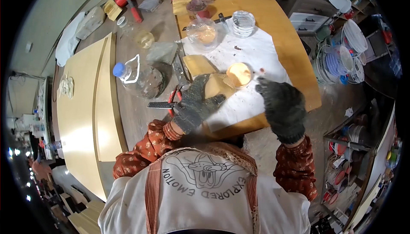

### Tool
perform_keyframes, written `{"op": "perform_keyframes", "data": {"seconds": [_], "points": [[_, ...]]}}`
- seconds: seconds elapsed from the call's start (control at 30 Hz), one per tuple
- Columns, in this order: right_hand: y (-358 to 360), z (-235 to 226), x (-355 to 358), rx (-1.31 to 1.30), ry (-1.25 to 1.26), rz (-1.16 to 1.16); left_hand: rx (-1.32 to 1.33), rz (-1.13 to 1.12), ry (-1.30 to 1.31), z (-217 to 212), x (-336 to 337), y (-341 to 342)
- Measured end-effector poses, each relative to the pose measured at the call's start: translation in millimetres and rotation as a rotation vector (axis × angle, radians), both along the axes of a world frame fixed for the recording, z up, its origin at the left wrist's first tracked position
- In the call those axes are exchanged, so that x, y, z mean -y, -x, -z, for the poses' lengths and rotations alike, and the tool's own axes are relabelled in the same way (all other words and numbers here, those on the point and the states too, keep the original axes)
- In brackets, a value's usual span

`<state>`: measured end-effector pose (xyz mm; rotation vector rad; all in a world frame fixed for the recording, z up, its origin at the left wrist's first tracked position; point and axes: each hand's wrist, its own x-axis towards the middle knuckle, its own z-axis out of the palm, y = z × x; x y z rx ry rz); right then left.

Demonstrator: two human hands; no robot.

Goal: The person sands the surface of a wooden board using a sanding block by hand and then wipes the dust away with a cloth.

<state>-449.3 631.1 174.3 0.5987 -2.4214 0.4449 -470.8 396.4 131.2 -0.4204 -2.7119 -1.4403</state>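
Note:
Both my hands wear dark, dusty work gloves. My left hand (194, 106) grips a tan, flat-looking piece (220, 86), its thumb along the near edge and fingers at the far left. Touching or just beside that piece is a small round tub or lid (239, 74) with orange-cream paste in it. Over the right edge of the white sheet (262, 57), my right hand (282, 108) is closed, fingertips toward the tub; whatever it may hold is hidden. A yellow folded pad (199, 65) lies beyond my left hand. Red-handled pliers (172, 99) and a dark blade-like strip (160, 105) lie beside my left wrist.
A big clear bottle with a blue cap (143, 78) stands left of my left hand. Plastic-covered tubs (202, 33) and a stack of clear lids (243, 23) are farther back. Cream panels (85, 106) lean at the left; buckets (341, 59) stand at the right.

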Motion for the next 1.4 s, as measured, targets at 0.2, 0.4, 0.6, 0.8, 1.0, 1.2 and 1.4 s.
{"op": "perform_keyframes", "data": {"seconds": [0.2,0.4,0.6,0.8,1.0,1.2,1.4], "points": [[-8,-2,1,0.131,0.031,-0.001,-0.05,0.016,0.067,6,5,2],[-11,8,0,0.104,0.021,-0.068,-0.036,-0.003,0.025,1,-3,1],[-14,-9,6,-0.006,0.031,-0.039,0.005,0.043,0.059,-4,0,2],[-24,-11,26,0.058,0.101,-0.036,0.135,0.028,-0.011,-14,-10,1],[-58,-3,35,-0.039,-0.009,0.001,0.02,0.023,0.08,-19,-8,3],[-54,-3,25,-0.045,0.005,0.035,0.037,0.131,-0.079,-26,-9,8],[-54,1,22,-0.021,-0.012,-0.007,0.032,0.151,-0.234,-12,-3,9]]}}
